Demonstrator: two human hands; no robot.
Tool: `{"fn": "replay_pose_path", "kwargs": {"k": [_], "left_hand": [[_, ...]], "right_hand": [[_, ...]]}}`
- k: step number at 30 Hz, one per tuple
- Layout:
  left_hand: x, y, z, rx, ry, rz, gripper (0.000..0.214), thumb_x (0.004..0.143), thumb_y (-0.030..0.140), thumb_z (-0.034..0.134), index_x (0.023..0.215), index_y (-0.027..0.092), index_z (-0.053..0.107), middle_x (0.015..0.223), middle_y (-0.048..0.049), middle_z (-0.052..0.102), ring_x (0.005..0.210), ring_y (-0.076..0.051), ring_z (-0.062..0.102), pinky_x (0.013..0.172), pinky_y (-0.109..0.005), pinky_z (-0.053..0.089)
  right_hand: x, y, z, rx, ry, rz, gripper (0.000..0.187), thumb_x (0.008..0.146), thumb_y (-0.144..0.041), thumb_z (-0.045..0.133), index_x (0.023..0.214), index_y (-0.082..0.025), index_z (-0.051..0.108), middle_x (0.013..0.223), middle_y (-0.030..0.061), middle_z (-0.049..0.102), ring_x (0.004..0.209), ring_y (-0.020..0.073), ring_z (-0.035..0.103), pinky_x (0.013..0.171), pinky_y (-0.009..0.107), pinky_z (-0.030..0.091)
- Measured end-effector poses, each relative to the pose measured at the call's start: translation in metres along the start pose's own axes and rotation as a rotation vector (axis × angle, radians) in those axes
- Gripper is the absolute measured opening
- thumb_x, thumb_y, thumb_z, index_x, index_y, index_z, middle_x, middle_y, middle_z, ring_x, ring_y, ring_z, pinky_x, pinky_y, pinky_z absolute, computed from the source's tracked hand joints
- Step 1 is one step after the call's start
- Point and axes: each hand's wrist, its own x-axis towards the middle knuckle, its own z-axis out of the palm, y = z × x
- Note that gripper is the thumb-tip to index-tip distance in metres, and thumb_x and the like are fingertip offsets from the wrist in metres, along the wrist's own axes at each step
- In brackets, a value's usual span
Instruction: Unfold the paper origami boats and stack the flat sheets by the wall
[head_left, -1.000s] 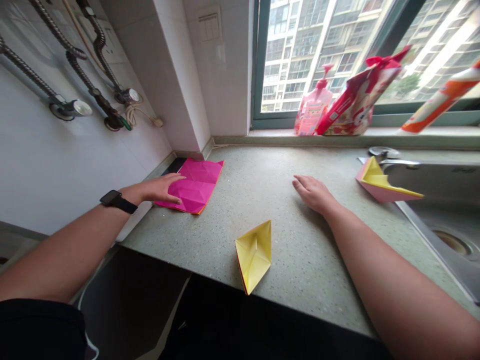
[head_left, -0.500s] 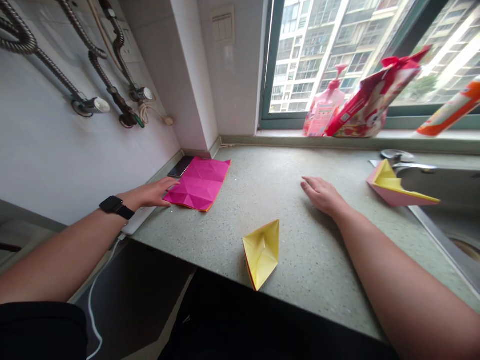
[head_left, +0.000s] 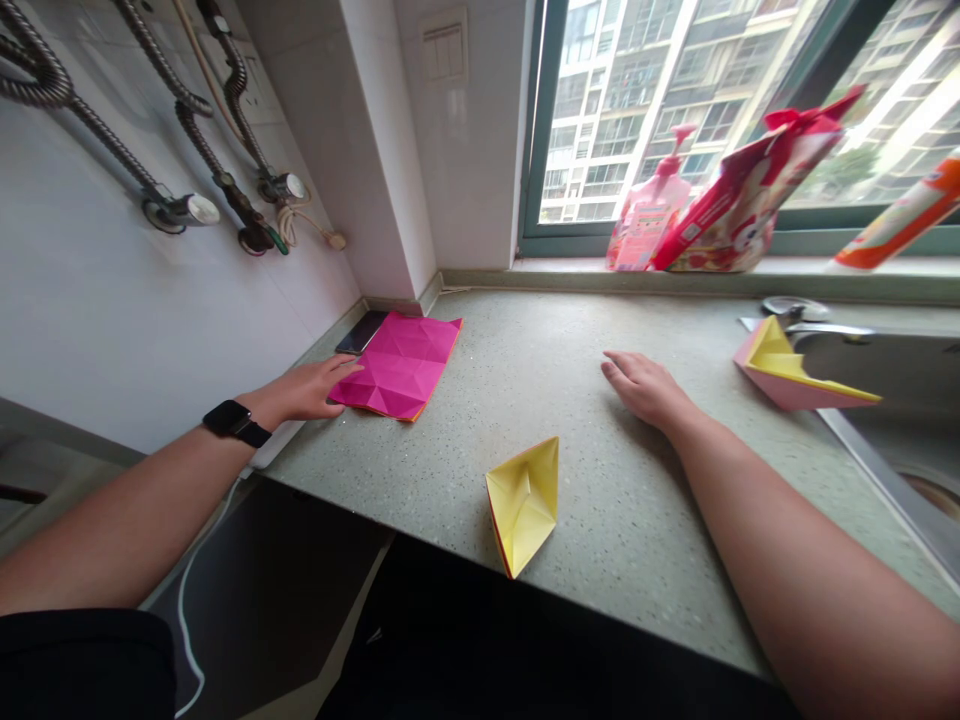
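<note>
My left hand (head_left: pixel 313 388) lies at the left edge of a creased pink paper sheet (head_left: pixel 405 368), fingers apart and resting over its border. Orange shows along the sheet's lower edge. On the counter to the right, my right hand (head_left: pixel 639 385) rests with fingers stretched out, holding nothing. Between the hands, nearer the front edge, stands a yellow folded paper piece (head_left: pixel 525 505) with an open hollow. Another folded paper piece (head_left: pixel 795 375), pink outside and yellow inside, sits by the sink, its tip reaching over the rim.
A dark phone (head_left: pixel 363 332) lies behind the pink sheet. The steel sink (head_left: pixel 862 470) is at the right. On the windowsill stand a pink pump bottle (head_left: pixel 649 215), a red bag (head_left: pixel 750 200) and an orange-white tube (head_left: pixel 900 220). Pipes and valves (head_left: pixel 191 210) line the left wall.
My left hand has shifted slightly to the right, farther over the edge of the pink sheet. My right hand and the folded pieces stay in place.
</note>
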Motion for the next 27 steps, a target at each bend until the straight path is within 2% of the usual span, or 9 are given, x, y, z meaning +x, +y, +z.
{"fn": "replay_pose_path", "kwargs": {"k": [4,8,18,27], "left_hand": [[0.007,0.023,0.001,0.027,0.033,0.108,0.074,0.092,0.046,0.073,0.161,0.024,0.055,0.173,-0.0162,0.046,0.155,-0.037,0.05,0.129,-0.053,0.041],[0.015,0.035,0.002,0.033,0.07,0.151,0.061,0.096,0.04,0.072,0.154,0.027,0.062,0.173,-0.0145,0.048,0.153,-0.036,0.053,0.127,-0.055,0.043],[0.02,0.04,-0.003,-0.019,0.058,0.209,0.037,0.097,0.034,0.073,0.133,0.03,0.078,0.163,-0.0097,0.06,0.144,-0.032,0.061,0.125,-0.053,0.046],[0.022,0.044,-0.01,-0.026,0.015,0.247,0.045,0.097,0.044,0.071,0.14,0.028,0.075,0.143,-0.0112,0.075,0.136,-0.033,0.067,0.121,-0.052,0.049]], "right_hand": [[0.001,0.001,0.0,-0.012,-0.009,0.004,0.063,0.109,-0.053,0.032,0.149,-0.019,0.066,0.157,0.018,0.066,0.151,0.0357,0.056,0.129,0.059,0.039],[0.001,0.0,0.0,-0.003,-0.013,0.007,0.063,0.108,-0.052,0.032,0.149,-0.018,0.066,0.157,0.0186,0.066,0.151,0.0363,0.056,0.129,0.06,0.039],[0.0,-0.001,0.0,0.003,-0.009,-0.003,0.06,0.108,-0.052,0.034,0.147,-0.021,0.068,0.155,0.0178,0.067,0.149,0.0369,0.057,0.128,0.062,0.04],[0.0,-0.004,-0.003,-0.021,-0.028,0.008,0.063,0.107,-0.053,0.033,0.148,-0.018,0.067,0.157,0.0192,0.065,0.15,0.0373,0.057,0.129,0.062,0.039]]}}
